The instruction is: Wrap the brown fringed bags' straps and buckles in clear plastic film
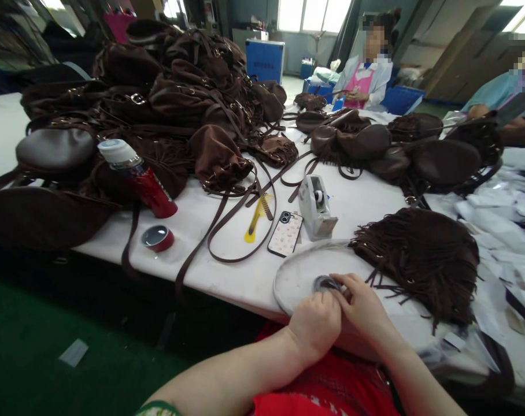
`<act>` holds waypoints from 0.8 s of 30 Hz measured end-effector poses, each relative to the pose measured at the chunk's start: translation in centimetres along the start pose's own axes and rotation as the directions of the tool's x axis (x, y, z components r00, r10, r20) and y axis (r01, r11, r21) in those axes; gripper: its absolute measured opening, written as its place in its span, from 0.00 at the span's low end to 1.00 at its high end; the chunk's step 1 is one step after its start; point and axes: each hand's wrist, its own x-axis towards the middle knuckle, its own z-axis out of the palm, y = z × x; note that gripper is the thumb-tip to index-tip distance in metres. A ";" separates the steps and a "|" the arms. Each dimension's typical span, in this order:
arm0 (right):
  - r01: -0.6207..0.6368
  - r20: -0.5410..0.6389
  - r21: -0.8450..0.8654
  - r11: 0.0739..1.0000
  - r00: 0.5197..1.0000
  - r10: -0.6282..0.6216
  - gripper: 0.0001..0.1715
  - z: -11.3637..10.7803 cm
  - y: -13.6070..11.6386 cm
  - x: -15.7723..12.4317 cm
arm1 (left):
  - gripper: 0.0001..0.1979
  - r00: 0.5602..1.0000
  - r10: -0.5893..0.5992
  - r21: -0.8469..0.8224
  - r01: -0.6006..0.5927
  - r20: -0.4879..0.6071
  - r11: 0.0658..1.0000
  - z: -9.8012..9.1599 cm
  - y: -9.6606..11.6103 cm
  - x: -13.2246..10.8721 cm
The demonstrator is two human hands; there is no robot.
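My left hand [315, 323] is closed in a fist in front of me, just over the table's near edge. Right beside it, my right hand [361, 303] has its thumb and fingers drawn together. Between them is a small grey coil [324, 283] with a plastic-like sheen; its exact kind is hard to make out, and my fingers hide part of it. A pale, film-covered strap [284, 271] curves over the table from the fringed brown bag [422, 263] toward my hands. That bag lies to the right of my right hand.
A phone [285, 233], tape dispenser [318, 208], yellow comb [257, 219], red cup [158, 238] and tilted red thermos [143, 182] are on the white table. Brown bags [171, 86] are heaped at the left. Plastic wrappers [501, 214] cover the right side. Two people [366, 75] are beyond.
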 end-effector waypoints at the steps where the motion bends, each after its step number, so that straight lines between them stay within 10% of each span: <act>1: -0.003 -0.009 0.024 1.000 1.000 0.003 0.17 0.1 0.0 0.0 | 0.06 1.000 0.025 -0.013 -0.025 0.007 1.000 -0.2 -0.2 0.2; 10: 0.145 0.146 0.028 0.989 0.978 -0.148 0.15 -1.0 0.3 1.8 | 0.15 0.953 0.300 -0.017 -0.300 0.040 0.954 -2.5 -6.8 -1.2; 17: 0.382 0.449 0.253 0.889 0.767 -0.458 0.15 -3.6 0.2 4.5 | 0.13 0.928 0.355 -0.087 -0.347 0.114 0.934 -3.1 -6.7 -0.7; 24: 0.046 0.037 -0.101 0.994 0.998 -0.042 0.19 -1.9 0.4 1.5 | 0.06 0.989 0.140 -0.103 -0.134 0.053 0.986 -0.5 -0.9 0.4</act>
